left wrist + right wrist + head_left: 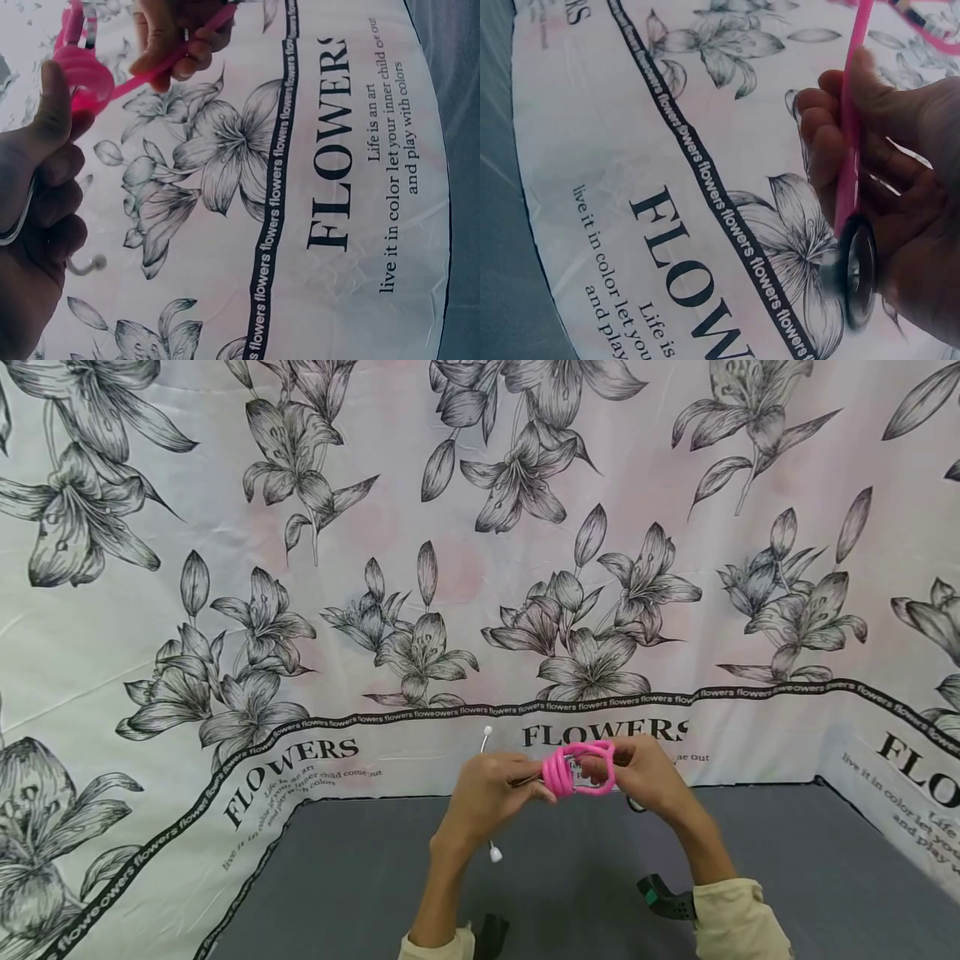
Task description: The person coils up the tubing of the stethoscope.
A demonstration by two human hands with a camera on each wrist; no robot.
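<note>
A stethoscope with pink tubing (557, 775) is held up between both hands, its tube wound in several loops. My left hand (483, 793) grips the loops at the metal ear tubes (21, 214). White ear tips (495, 853) stick out above and below that hand. On the other side, my right hand (651, 774) pinches the free stretch of tube. In the right wrist view that tube (850, 142) runs between thumb and fingers down to the round, dark-rimmed chest piece (859, 271), which hangs by the palm.
Below the hands lies a grey tabletop (360, 877). A white cloth (465, 635) printed with lilies and the word FLOWERS hangs behind and at both sides. Dark wrist mounts (663, 898) show near the sleeves.
</note>
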